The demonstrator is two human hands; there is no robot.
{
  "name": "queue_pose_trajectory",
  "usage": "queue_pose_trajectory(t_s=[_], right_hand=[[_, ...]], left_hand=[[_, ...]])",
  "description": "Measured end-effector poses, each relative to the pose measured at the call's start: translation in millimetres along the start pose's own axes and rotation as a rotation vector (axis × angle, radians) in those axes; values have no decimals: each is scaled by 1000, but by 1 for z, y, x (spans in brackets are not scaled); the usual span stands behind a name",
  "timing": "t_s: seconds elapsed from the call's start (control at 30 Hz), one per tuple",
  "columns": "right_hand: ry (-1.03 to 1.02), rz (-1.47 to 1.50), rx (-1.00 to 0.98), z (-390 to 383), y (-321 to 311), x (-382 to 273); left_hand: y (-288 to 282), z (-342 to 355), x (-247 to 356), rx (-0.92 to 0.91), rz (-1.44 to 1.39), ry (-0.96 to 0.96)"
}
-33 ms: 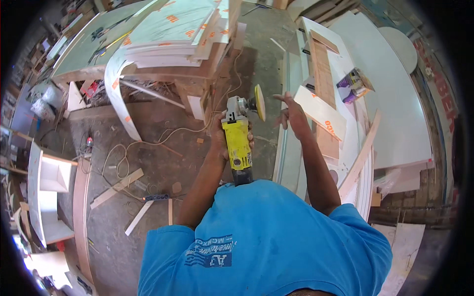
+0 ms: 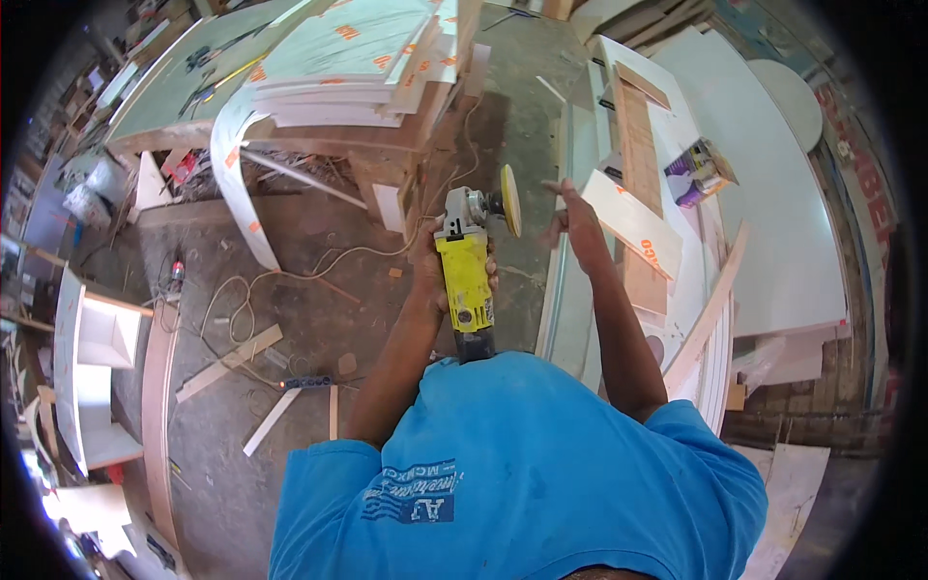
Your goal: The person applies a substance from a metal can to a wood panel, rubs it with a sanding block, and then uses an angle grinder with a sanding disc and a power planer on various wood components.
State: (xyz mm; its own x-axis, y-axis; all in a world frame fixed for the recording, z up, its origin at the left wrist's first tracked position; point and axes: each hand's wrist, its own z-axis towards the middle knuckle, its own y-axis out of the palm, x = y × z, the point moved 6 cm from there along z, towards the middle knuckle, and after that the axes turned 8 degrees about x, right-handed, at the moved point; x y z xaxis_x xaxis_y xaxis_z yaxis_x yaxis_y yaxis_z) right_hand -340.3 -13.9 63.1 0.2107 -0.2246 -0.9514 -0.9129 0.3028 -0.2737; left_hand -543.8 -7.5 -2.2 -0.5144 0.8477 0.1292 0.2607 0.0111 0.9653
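My left hand (image 2: pixel 427 259) is wrapped round the body of a yellow angle grinder (image 2: pixel 465 280), whose fingertips show on the tool's right side. The grinder stands upright against my blue shirt, its grey metal head at the top. A round yellow backing pad with a pale face (image 2: pixel 510 201) sits on the spindle and faces right. Just right of the pad, apart from it, my right hand (image 2: pixel 580 224) holds nothing. Its fingers are spread toward the pad and slightly blurred.
A workbench (image 2: pixel 387 145) bears stacked white panels (image 2: pixel 338 48). At right, boards (image 2: pixel 643 145) and a purple-labelled container (image 2: pixel 698 172) lie on long white panels (image 2: pixel 764 193). A cord (image 2: pixel 338 259), a power strip (image 2: pixel 305 383) and wood strips (image 2: pixel 228 363) lie on the floor.
The right hand's fingers have shifted slightly beside the pad. The surroundings sit a little differently in view, while the left hand keeps its hold on the angle grinder.
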Motion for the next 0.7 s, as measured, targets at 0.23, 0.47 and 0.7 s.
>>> queue_pose_trajectory(t_s=[0.23, 0.47, 0.7], right_hand=[[-333, 394, -223, 10, 109, -51], [-213, 128, -733, 11, 207, -66], [-472, 69, -1215, -31, 316, -79]], left_hand=[[-21, -65, 44, 71, -19, 267], [-49, -161, 61, 145, -81, 658], [-57, -247, 17, 444, -182, 957]])
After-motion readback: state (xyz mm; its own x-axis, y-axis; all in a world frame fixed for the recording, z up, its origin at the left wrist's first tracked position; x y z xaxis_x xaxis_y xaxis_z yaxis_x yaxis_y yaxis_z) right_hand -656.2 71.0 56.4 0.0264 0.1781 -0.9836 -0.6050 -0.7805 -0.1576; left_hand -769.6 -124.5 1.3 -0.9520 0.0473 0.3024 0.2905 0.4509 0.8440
